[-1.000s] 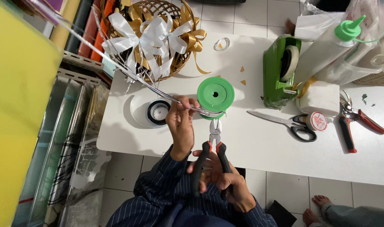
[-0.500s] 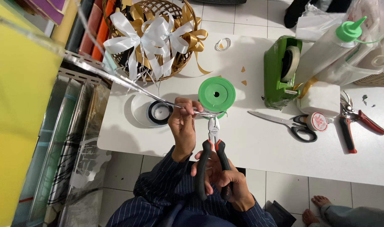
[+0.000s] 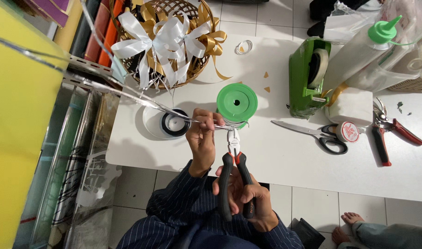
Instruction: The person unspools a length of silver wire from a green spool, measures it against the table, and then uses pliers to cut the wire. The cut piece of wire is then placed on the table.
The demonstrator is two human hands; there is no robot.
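At centre frame the left hand (image 3: pixel 202 138) pinches a thin silver wire (image 3: pixel 128 94) that runs off to the upper left. Just right of it, the right hand (image 3: pixel 245 193) is clamped around the pliers (image 3: pixel 234 157), whose nose meets the wire near the green spool (image 3: pixel 237 102). The cut end could spring loose. The desk (image 3: pixel 284 157) offers bare room toward the scissors (image 3: pixel 312 133).

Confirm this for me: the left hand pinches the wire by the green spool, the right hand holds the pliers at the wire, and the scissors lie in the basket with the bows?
Not quite. The scissors lie on the white table, right of the green spool, not in the basket. The head view shows it. The left hand does pinch the wire, and the right hand holds the pliers at it.
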